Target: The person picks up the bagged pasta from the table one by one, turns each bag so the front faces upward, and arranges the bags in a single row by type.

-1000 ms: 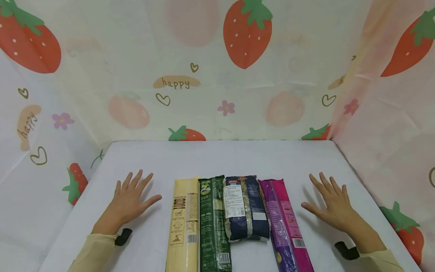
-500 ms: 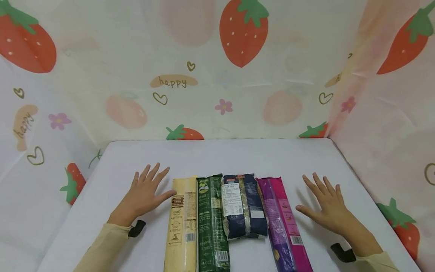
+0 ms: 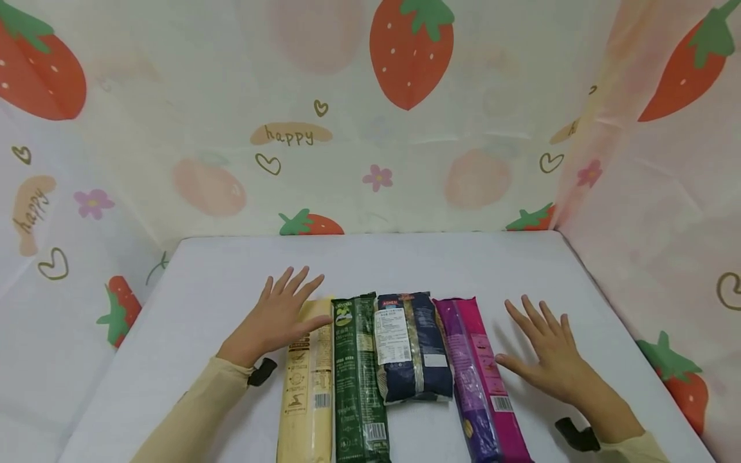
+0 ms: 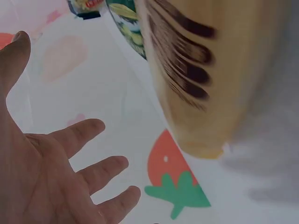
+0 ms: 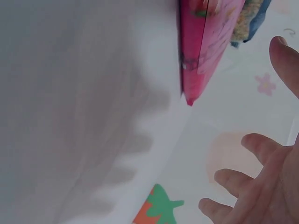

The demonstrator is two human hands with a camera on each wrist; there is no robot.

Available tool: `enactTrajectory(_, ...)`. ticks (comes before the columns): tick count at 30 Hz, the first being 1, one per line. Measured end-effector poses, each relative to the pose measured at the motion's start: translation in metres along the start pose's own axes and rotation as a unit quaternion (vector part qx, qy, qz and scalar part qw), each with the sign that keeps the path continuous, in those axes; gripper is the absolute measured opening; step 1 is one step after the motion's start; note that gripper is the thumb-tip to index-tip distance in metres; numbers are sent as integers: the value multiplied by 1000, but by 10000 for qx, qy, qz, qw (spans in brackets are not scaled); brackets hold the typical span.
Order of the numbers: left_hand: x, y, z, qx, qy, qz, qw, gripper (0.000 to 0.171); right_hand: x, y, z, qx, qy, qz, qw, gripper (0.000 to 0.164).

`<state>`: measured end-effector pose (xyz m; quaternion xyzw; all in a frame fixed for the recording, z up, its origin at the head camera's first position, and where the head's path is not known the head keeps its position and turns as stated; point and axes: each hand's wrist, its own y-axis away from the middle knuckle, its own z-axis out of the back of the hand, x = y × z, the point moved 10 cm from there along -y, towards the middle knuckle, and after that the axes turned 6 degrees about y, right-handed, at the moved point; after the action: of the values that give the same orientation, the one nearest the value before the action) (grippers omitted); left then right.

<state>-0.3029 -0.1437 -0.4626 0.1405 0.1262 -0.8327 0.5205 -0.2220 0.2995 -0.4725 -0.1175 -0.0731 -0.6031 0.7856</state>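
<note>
Fingers spread, my left hand hovers over the upper end of a cream-yellow package. The left wrist view shows that package beside the hand, apart from the palm. To its right lie a green spaghetti bag, a shorter navy bag with a white label, and a long purple-and-pink package. My right hand, fingers also spread, is raised over the table right of the purple-and-pink package. In the right wrist view, the pink end stands apart from that hand, whose shadow falls on the table.
The packages lie side by side on a white table. A cloth backdrop printed with strawberries, hearts and "happy" encloses the back and both sides. A black band piece sits at the left wrist and another at the right.
My left hand has moved right and slightly up, from beside the cream-yellow package to above its top end. The right hand has shifted only slightly left. The packages stay where they lay.
</note>
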Motion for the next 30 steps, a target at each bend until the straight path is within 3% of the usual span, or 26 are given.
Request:
enactTrajectory(10, -51, -37, -11, 360, -131, -569, 9976, 91, 17, 6, -2, 3, -62, 156, 9999, 104)
enactTrajectory(30, -123, -83, -36, 1025, -83, -1019, 9895, 90, 36, 21, -9, 97, -113, 239, 9996, 102)
